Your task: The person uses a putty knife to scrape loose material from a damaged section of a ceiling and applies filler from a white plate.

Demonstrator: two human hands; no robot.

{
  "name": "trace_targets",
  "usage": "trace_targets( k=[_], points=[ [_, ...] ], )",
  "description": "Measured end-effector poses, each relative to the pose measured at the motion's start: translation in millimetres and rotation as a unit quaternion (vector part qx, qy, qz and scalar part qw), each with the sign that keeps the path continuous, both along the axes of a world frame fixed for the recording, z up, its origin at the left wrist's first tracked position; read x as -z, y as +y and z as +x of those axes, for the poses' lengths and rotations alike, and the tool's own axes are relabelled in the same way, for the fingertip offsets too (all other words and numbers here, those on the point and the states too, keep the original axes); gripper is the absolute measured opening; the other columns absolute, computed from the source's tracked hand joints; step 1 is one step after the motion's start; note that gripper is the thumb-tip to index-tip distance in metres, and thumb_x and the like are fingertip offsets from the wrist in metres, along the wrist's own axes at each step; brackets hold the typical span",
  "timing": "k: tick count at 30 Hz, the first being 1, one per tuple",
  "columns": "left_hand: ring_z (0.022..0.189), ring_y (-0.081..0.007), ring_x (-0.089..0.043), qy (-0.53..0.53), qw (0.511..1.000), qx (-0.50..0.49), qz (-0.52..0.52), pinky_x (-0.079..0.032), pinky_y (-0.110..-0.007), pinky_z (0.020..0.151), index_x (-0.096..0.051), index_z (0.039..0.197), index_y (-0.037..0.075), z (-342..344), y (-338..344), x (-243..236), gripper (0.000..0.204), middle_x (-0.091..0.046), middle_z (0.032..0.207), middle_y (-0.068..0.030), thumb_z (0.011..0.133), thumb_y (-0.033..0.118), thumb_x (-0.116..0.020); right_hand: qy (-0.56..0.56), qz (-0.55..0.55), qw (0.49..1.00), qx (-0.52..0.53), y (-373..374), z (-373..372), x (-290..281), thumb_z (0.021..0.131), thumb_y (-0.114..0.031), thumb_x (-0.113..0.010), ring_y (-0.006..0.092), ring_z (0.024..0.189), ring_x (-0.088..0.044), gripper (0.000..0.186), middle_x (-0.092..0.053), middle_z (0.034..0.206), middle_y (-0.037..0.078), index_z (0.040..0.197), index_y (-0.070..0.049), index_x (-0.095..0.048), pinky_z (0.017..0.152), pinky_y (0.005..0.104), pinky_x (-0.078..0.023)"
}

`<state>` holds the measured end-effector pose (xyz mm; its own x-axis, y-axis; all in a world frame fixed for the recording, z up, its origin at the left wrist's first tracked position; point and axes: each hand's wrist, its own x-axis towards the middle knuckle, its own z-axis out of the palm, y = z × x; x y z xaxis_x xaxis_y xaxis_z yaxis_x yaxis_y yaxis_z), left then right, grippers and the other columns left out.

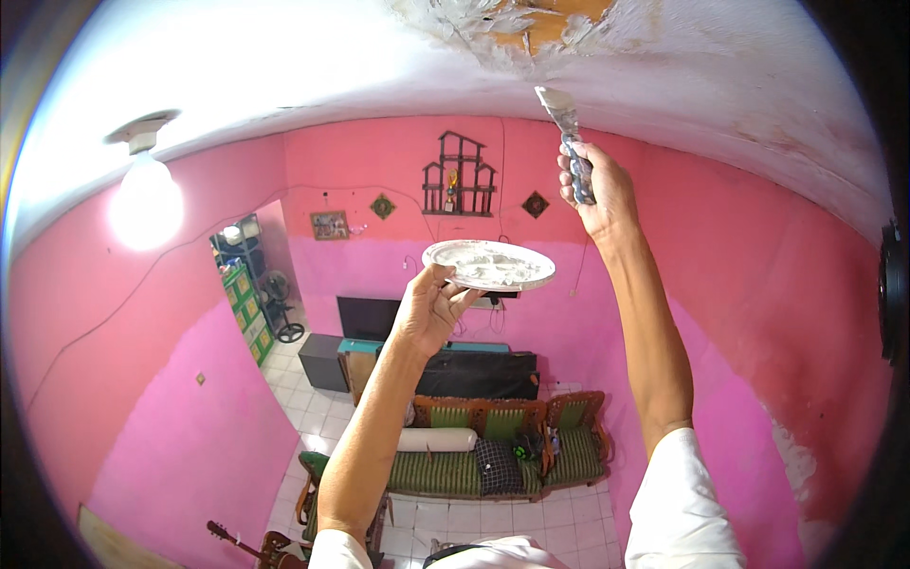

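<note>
My left hand (431, 308) grips the near left edge of a round white plate (502, 268), thumb on top and fingers below. Thick white paste is smeared and lumped over the plate. Raised to the right, my right hand (602, 185) is wrapped round the dark handle of a putty knife (564, 114). White paste coats its blade, which points up toward the ceiling. Just above the blade, rough white filler (493, 33) surrounds an orange-brown patch (550, 28) on the ceiling. I cannot tell whether the blade touches the ceiling.
A lit bulb (147, 201) hangs from the ceiling at the left. Far below stand a green-striped wooden sofa (431, 472), a matching chair (575, 446), a television (368, 318) and a guitar (275, 550). A dark wall shelf (460, 180) hangs on the pink far wall.
</note>
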<state>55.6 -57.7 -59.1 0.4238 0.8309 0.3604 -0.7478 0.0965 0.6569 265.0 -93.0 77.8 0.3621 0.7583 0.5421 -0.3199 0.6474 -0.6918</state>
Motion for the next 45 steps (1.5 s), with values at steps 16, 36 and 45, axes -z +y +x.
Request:
trace_targets(
  k=[16, 36, 45],
  points=[
    [0.096, -0.0223, -0.06, -0.013, 1.0, 0.011, -0.014, -0.052, -0.031, 0.085, -0.044, 0.111, -0.006, 3, 21, 11, 0.039, -0.056, 0.105, -0.015, 0.08, 0.017, -0.053, -0.017, 0.097, 0.99, -0.102, -11, -8, -111, 0.079, 0.003, -0.054, 0.0252, 0.067, -0.059, 0.017, -0.056, 0.083, 0.023, 0.088, 0.016, -0.046, 0.055, 0.0251, -0.056],
    [0.105, -0.0243, -0.053, -0.025, 0.999, -0.007, -0.025, -0.045, -0.036, 0.094, -0.041, 0.116, -0.005, 21, 29, 20, 0.042, -0.052, 0.111, -0.0144, 0.08, 0.013, -0.052, -0.02, 0.062, 0.998, 0.015, 85, 9, -18, 0.084, -0.013, -0.056, 0.0154, 0.049, -0.054, 0.018, -0.055, 0.068, 0.01, 0.084, 0.005, -0.055, 0.042, 0.0287, -0.047],
    [0.103, -0.0224, -0.056, -0.026, 0.999, -0.016, -0.04, -0.047, -0.036, 0.093, -0.042, 0.115, -0.005, 21, 37, 29, 0.041, -0.055, 0.109, -0.0147, 0.08, 0.012, -0.053, -0.017, 0.125, 0.992, 0.007, 79, 1, -26, 0.085, -0.013, -0.056, 0.0143, 0.048, -0.055, 0.018, -0.056, 0.069, 0.01, 0.082, 0.005, -0.055, 0.044, 0.028, -0.051]
  ],
)
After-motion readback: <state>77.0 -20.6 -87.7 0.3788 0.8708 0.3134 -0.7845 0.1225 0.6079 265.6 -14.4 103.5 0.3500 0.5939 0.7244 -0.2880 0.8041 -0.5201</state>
